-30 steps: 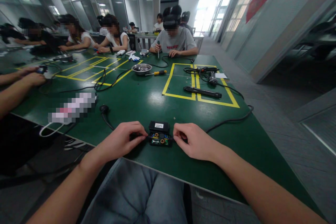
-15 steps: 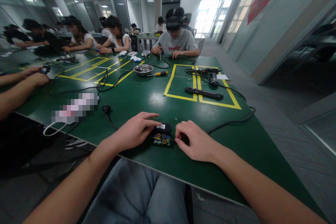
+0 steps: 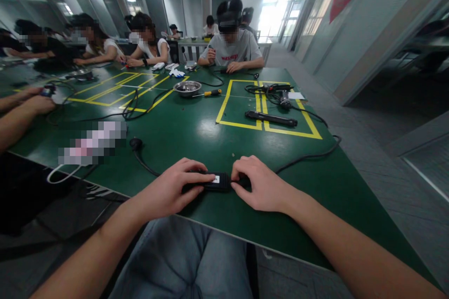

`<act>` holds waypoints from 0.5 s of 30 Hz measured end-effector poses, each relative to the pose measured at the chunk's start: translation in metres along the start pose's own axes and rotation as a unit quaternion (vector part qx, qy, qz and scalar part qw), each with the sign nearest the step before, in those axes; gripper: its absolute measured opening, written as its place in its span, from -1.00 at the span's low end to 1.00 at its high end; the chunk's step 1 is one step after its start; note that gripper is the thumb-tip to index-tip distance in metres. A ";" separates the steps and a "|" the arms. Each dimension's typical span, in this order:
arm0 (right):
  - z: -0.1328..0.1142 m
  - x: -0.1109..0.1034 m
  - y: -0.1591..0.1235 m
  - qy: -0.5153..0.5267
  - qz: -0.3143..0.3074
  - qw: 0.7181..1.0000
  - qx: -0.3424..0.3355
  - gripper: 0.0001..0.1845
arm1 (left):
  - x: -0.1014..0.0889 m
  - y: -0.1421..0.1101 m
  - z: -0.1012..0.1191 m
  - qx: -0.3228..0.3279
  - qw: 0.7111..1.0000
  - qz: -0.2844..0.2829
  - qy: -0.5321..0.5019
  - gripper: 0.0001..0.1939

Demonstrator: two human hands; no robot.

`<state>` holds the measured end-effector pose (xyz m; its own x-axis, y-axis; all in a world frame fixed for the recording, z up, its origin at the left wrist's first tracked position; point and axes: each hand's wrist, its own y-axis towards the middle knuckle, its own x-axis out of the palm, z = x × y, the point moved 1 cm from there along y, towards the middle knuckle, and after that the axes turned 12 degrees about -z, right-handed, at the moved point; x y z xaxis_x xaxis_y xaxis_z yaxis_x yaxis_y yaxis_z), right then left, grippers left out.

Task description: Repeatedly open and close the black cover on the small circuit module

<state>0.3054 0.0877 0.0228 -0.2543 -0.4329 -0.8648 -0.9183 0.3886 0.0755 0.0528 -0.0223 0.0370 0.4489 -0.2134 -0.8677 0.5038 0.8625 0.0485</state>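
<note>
Box (image 3: 225, 188) lies flat on the table (image 3: 315, 229) near its front edge, between your two hands. A second ago its board showed bare, with the lid (image 3: 224, 179) just beyond; now the lid sits over the board, so the closing looks mostly made. Your left hand (image 3: 177, 182) appears to grip the lid's left part, index finger on the label (image 3: 217, 179). Your right hand (image 3: 258, 184) seems to pinch the cable (image 3: 315, 155) at the right end. Your left fingers cover the other end, so you cannot see whether the plug (image 3: 136, 144) and its lead join there, nor whether the seam is seated all round. The label's print is too small to read.
</note>
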 end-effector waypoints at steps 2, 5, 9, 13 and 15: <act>0.000 0.001 0.000 -0.001 0.003 1.000 0.000 -0.79 | 0.006 0.000 -0.001 0.000 1.000 -0.001 0.011 -0.58; -0.002 0.002 0.000 0.001 0.002 1.000 0.002 -0.80 | 0.013 0.000 -0.004 -0.005 1.000 0.020 0.013 -0.60; -0.003 0.003 0.000 0.013 0.000 1.000 0.007 -0.66 | 0.016 0.002 -0.007 -0.012 0.999 0.036 -0.025 -0.67; 0.000 0.004 -0.001 0.023 -0.005 1.000 0.011 -0.60 | 0.009 0.009 -0.008 -0.028 0.994 0.040 -0.099 -0.72; 0.001 0.005 -0.002 0.029 -0.003 0.999 0.019 -0.56 | 0.003 0.014 -0.009 -0.058 0.988 0.071 -0.123 -0.73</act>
<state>0.3062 0.0860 0.0180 -0.2663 -0.4815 -0.8350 -0.9084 0.4150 0.0504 0.0544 -0.0071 0.0304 0.6813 -0.1800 -0.7096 0.3419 0.9353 0.0910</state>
